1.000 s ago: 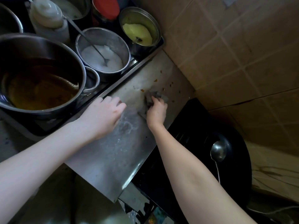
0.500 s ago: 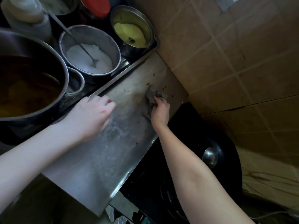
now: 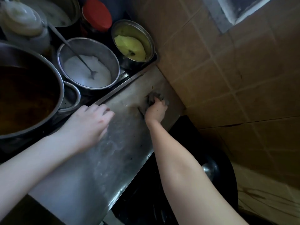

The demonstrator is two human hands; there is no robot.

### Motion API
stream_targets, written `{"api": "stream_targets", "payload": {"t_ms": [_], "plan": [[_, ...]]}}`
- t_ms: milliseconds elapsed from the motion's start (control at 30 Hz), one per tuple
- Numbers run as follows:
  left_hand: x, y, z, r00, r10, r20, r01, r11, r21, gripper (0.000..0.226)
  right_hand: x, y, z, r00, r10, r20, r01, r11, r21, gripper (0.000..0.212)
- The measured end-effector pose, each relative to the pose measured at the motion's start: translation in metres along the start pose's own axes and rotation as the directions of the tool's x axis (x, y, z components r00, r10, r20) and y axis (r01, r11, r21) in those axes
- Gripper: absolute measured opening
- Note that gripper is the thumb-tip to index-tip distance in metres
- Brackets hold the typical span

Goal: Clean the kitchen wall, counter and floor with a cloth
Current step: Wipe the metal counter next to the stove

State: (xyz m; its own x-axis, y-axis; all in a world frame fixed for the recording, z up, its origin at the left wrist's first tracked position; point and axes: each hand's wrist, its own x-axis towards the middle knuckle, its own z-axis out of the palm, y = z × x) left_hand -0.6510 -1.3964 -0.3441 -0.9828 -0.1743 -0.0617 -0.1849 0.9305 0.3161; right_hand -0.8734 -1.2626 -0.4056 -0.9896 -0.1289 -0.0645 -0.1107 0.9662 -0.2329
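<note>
A steel counter (image 3: pixel 103 163) runs from the lower left up to the tiled wall (image 3: pixel 230 65). My right hand (image 3: pixel 155 109) grips a crumpled grey cloth (image 3: pixel 153 96) and presses it onto the counter close to the wall. A few brown crumbs lie just above the cloth. My left hand (image 3: pixel 87 125) rests flat on the counter's left edge, fingers loosely bent, holding nothing.
A tray on the left holds a big pot of brown liquid (image 3: pixel 24 98), a bowl of white powder with a spoon (image 3: pixel 88 65), a pot of yellow paste (image 3: pixel 133 41) and a red-lidded jar (image 3: pixel 97 15). Right of the counter sits a black wok with a ladle (image 3: pixel 209 169).
My right hand has pushed the cloth further up the counter toward the wall corner, over where crumbs lay. The left hand stayed on the counter edge.
</note>
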Motion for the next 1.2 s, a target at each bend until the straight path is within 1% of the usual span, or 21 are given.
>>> {"api": "stream_targets", "payload": {"t_ms": [67, 133, 167, 200, 267, 300, 367, 433, 500, 567, 600, 667, 733, 867, 967, 1067, 1133, 1200], "plan": [[0.004, 0.004, 0.003, 1.000, 0.014, 0.009, -0.014, 1.000, 0.009, 0.037, 0.000, -0.008, 0.003, 0.990, -0.136, 0.045, 0.137, 0.990, -0.024, 0.050], [0.007, 0.007, 0.005, 1.000, 0.020, -0.009, -0.020, 1.000, -0.004, 0.036, -0.001, -0.009, 0.004, 0.951, -0.285, 0.118, 0.290, 0.957, -0.029, 0.049], [0.008, 0.008, 0.006, 1.000, 0.020, -0.011, -0.020, 1.000, -0.017, 0.035, 0.000, -0.006, 0.004, 0.930, -0.336, 0.150, 0.344, 0.938, -0.029, 0.047], [0.009, 0.009, 0.007, 1.000, 0.020, -0.006, -0.021, 1.000, -0.018, 0.036, 0.001, -0.001, 0.003, 0.914, -0.368, 0.169, 0.378, 0.925, -0.033, 0.047], [0.012, 0.011, 0.010, 1.000, 0.024, 0.004, -0.024, 1.000, -0.016, 0.036, 0.005, 0.015, -0.001, 0.911, -0.382, 0.156, 0.392, 0.919, -0.042, 0.047], [0.013, 0.013, 0.011, 1.000, 0.024, 0.009, -0.024, 0.999, -0.023, 0.036, 0.007, 0.024, -0.003, 0.922, -0.364, 0.133, 0.372, 0.927, -0.044, 0.047], [0.015, 0.016, 0.010, 0.999, 0.028, 0.023, -0.027, 0.999, -0.024, 0.035, 0.014, 0.041, -0.009, 0.956, -0.285, 0.069, 0.287, 0.958, -0.027, 0.046], [0.016, 0.017, 0.009, 0.999, 0.027, 0.019, -0.027, 1.000, -0.009, 0.033, 0.022, 0.055, -0.015, 0.982, -0.187, -0.016, 0.188, 0.982, 0.008, 0.044], [0.018, 0.018, 0.010, 0.999, 0.035, 0.011, -0.034, 0.999, -0.005, 0.033, 0.031, 0.062, -0.021, 0.995, -0.053, -0.087, 0.056, 0.998, 0.036, 0.042], [0.020, 0.018, 0.012, 0.999, 0.036, 0.007, -0.035, 0.999, -0.030, 0.033, 0.042, 0.061, -0.025, 0.989, 0.117, -0.093, -0.110, 0.990, 0.083, 0.038], [0.021, 0.018, 0.013, 0.999, 0.036, 0.004, -0.035, 0.999, -0.033, 0.033, 0.048, 0.058, -0.026, 0.982, 0.170, -0.087, -0.161, 0.981, 0.105, 0.036], [0.021, 0.017, 0.012, 0.999, 0.042, 0.016, -0.042, 0.999, -0.011, 0.033, 0.061, 0.047, -0.027, 0.979, 0.195, -0.059, -0.186, 0.972, 0.143, 0.033], [0.021, 0.015, 0.010, 0.999, 0.034, 0.021, -0.034, 0.999, -0.013, 0.030, 0.072, 0.032, -0.026, 0.984, 0.179, -0.011, -0.174, 0.967, 0.188, 0.034], [0.018, 0.013, 0.013, 0.999, 0.034, 0.021, -0.033, 0.999, -0.043, 0.031, 0.084, 0.000, -0.022, 0.996, 0.075, 0.048, -0.083, 0.980, 0.180, 0.039], [0.016, 0.010, 0.014, 1.000, 0.025, 0.005, -0.025, 0.999, -0.039, 0.031, 0.084, -0.018, -0.016, 0.991, -0.091, 0.102, 0.075, 0.987, 0.144, 0.042], [0.015, 0.011, 0.020, 1.000, 0.014, 0.003, -0.014, 0.998, -0.055, 0.034, 0.077, -0.031, -0.010, 0.950, -0.285, 0.130, 0.264, 0.951, 0.161, 0.039], [0.014, 0.012, 0.017, 1.000, 0.019, 0.021, -0.019, 1.000, -0.022, 0.031, 0.066, -0.035, -0.006, 0.921, -0.368, 0.131, 0.344, 0.923, 0.174, 0.039], [0.012, 0.012, 0.016, 1.000, 0.025, -0.003, -0.026, 0.999, -0.030, 0.031, 0.049, -0.029, -0.002, 0.893, -0.435, 0.116, 0.417, 0.896, 0.154, 0.040]]}}
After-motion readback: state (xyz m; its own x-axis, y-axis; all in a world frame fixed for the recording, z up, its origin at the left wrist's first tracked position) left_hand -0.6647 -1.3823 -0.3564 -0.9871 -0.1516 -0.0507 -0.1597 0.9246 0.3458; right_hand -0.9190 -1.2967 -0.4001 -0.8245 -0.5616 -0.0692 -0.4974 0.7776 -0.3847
